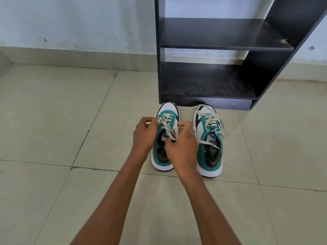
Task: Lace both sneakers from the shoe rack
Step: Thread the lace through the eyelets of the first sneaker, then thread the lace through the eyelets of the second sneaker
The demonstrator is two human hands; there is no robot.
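Both hands worked over the teal-and-white left sneaker [163, 138], which stood on the tiled floor [53, 121] just in front of the black wooden shoe rack [212, 82]. The left hand [144, 133] pinched one cream lace [168, 128] end; the right hand [180, 142] was closed on the other near the tongue. Beside it, farther from the wall's open side, the right sneaker [208, 138] sat with loose, trailing laces. Uneven pulling could leave one end short or slip an eyelet.

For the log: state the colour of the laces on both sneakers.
Off-white flat laces on the teal-and-white sneakers, seen in the head view.
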